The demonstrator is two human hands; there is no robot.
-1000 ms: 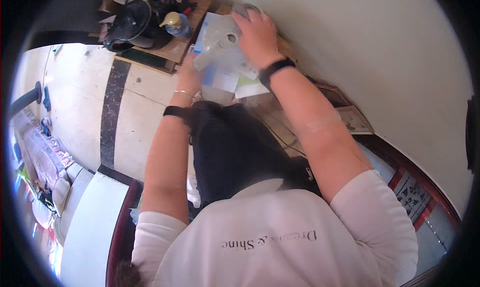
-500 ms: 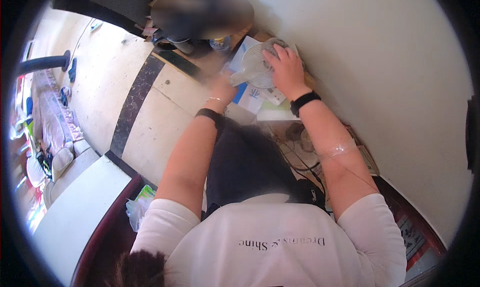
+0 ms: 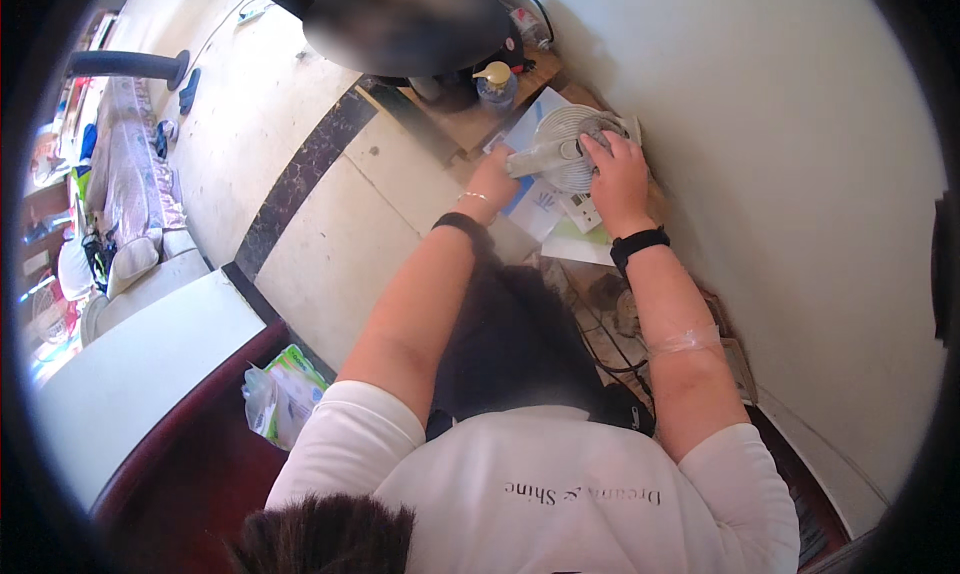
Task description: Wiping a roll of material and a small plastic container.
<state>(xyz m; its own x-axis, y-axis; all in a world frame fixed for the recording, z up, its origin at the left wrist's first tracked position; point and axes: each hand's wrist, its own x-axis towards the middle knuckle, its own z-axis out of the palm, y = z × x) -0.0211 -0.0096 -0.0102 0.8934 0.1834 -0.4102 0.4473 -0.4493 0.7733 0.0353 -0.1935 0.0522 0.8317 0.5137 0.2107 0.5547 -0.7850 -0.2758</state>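
My left hand (image 3: 490, 182) is closed round the pale neck of a small white electric fan (image 3: 560, 174) with a round ribbed grille. The fan is tilted over papers on a low wooden table. My right hand (image 3: 621, 181) holds a crumpled grey cloth (image 3: 600, 132) against the far right part of the grille. Fingers and cloth hide some of the ribs. Beneath the fan lie a blue and white sheet (image 3: 535, 212) and a greenish sheet (image 3: 580, 246).
A clear bottle with a yellow pump top (image 3: 495, 86) stands behind the fan, near a large blurred dark oval (image 3: 405, 24). The pale wall (image 3: 790, 174) rises close on the right. Dark cables (image 3: 610, 359) hang below the table. A plastic-wrapped pack (image 3: 285, 394) lies at left.
The view has shifted, so most things sit further right and lower. The cloth remains on the grille, with my right hand turned a little and lower on the fan's edge.
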